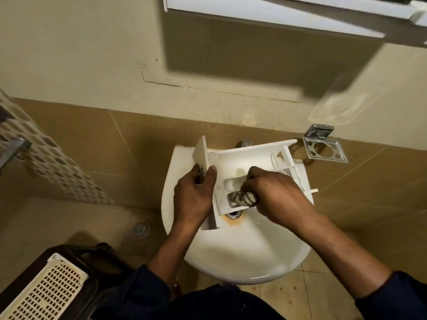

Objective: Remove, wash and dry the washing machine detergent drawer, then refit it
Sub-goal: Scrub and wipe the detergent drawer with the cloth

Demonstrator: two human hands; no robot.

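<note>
Our left hand (196,195) is gripping the front panel of the white detergent drawer (245,158), with the thumb lying on the panel's inner side and the fingers curling round its outer face. Our right hand (272,192) is closing its fingers round a striped cloth (242,197) and pressing it down into the drawer's nearest small compartment, so the cloth is filling most of that pocket. The next small compartment, just beyond it, is showing bare white plastic. The large compartment along the far side is also showing white, with a faint yellowish mark on its floor.

We are holding the drawer over the white wash basin (242,255), open side up, with its front panel to the left and standing on edge. Its back end is reaching past the basin's right rim. We cannot tell whether the drawer is resting on the basin or hanging just above it. Below the drawer's near edge the drain (233,214) is peeking out, ringed by an orange-brown stain. The tap (245,143) is showing just behind the drawer's far wall.

On the tiled wall to the right a chrome toothbrush holder (324,151) is sticking out. A white cabinet (277,12) is hanging above. Down on the floor at the left there is a round floor drain (142,229), and nearer us a white perforated basket (46,294) is sitting on something dark; we cannot make out what is inside it. Dark blue sleeves (147,294) are covering our arms up to the forearms.
</note>
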